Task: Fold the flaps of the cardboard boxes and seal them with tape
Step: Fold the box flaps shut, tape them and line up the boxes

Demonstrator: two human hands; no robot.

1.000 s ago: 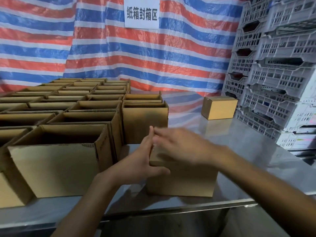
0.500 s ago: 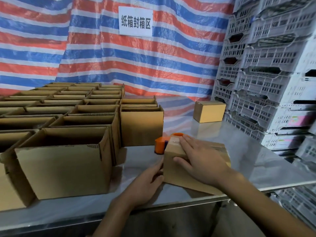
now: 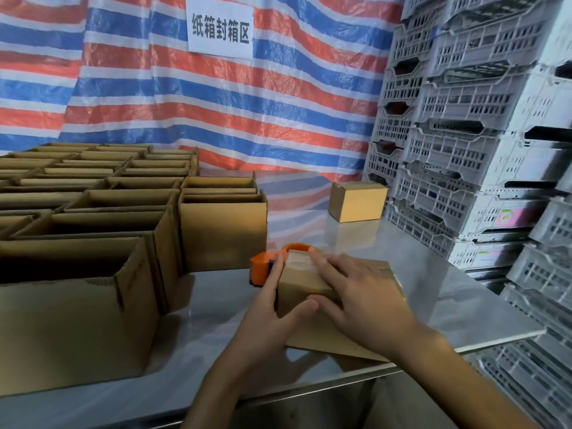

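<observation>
My right hand lies flat on top of the box, fingers straight. My left hand presses, unclenched, against the box's left side.

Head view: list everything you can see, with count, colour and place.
Table: one, steel, foreground.
Near box: one, brown, table's near edge.
Tape dispenser: one, orange, just behind that box.
Open boxes: many, brown, rows on table's left.
Closed box: one, brown, table's far right.
Crates: stacks, grey-white, right.
Tarp: one, red-blue-white striped, behind.
Sign: one, white, on tarp.
Left hand: fingers straight along box's left side.
Right hand: flat on box top.
</observation>
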